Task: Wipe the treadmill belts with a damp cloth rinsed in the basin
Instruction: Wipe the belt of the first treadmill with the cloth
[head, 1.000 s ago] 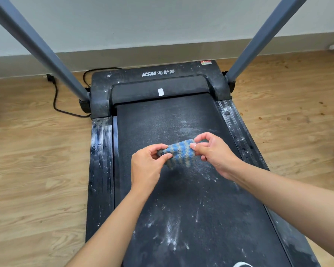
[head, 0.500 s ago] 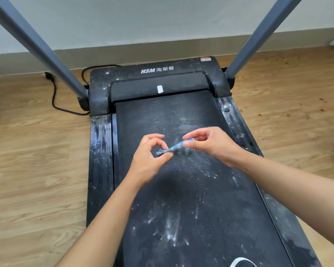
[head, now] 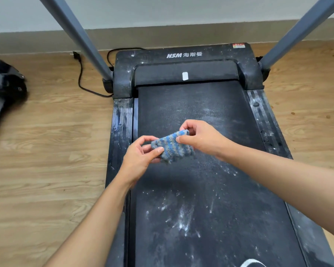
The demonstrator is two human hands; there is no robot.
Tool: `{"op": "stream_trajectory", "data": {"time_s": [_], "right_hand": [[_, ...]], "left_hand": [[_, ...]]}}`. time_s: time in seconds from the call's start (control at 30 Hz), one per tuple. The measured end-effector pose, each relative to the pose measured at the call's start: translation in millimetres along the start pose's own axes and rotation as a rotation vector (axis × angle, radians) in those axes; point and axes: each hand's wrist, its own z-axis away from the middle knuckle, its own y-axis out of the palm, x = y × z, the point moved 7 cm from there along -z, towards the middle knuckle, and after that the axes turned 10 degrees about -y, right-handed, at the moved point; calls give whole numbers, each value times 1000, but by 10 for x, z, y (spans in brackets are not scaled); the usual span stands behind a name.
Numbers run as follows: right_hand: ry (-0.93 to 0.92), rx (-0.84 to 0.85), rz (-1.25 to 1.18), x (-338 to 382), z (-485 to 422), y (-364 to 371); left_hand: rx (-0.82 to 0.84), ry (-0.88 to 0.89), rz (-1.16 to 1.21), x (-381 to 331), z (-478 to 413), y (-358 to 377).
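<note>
A small blue-and-grey striped cloth (head: pixel 172 147) hangs spread out above the black treadmill belt (head: pixel 201 199). My left hand (head: pixel 141 158) pinches its lower left corner between thumb and fingers. My right hand (head: pixel 202 138) pinches its upper right edge. The belt carries white dusty smears, thickest near the front middle and in a pale patch beyond my right hand. No basin is in view.
Two grey uprights (head: pixel 79 37) (head: pixel 297 33) rise from the motor cover (head: pixel 183 60) at the far end. Ribbed side rails (head: pixel 121 128) (head: pixel 266 124) flank the belt. A black power cable (head: pixel 81 79) lies on the wood floor; another machine's base (head: pixel 6 81) sits at left.
The cloth, twisted narrow half a second ago, is now opened into a flat rectangle between both hands. The view has shifted right, and both hands sit slightly lower over the belt.
</note>
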Motion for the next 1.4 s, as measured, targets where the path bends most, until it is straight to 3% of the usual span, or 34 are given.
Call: {"op": "stream_trajectory", "data": {"time_s": [0.13,0.3,0.43,0.57,0.67,0.77,0.87,1.0,1.4], "right_hand": [[-49,65,104,210,-180,159],[-95,137,394,704,-47,-153],[-15,204,530,834,362,-410],[47,6,518,485,560,-126],[52,-76,538,102,631,497],[97,28,637,-321,778,1328],[82,1,734,-470,870,1789],[76,-37,735,-422,841,1837],[322,263,828,-291,596,1850]], "left_hand": [[-192,49,-4,151,-71,-361],[-476,225,-522,391,15,-737],[-473,359,-964,624,259,-712],[-463,333,-1206,935,468,-773],[-449,319,-1263,1147,568,-845],[-456,324,-1281,1256,634,-856],[-480,329,-1259,1236,644,-848],[-522,344,-1193,1208,673,-823],[-473,310,-1170,1174,671,-861]]}}
